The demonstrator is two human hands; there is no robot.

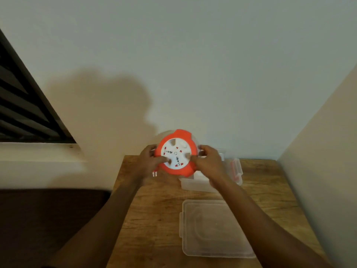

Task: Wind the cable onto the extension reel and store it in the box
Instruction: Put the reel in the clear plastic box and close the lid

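Floating above the worktop (154, 209), the orange-and-white extension reel (176, 152) is gripped at both sides: left hand (149, 158) and right hand (209, 161) fingers curl on its rim. Its plug (154, 174) dangles below. Behind sits the clear box (195, 183); its lid (214, 227) lies nearer.

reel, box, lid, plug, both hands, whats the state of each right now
reel: held up above the table, white face toward the camera
plug: hanging below the reel
box: open, on the table
lid: off, flat on the table
left hand: grips the reel
right hand: grips the reel
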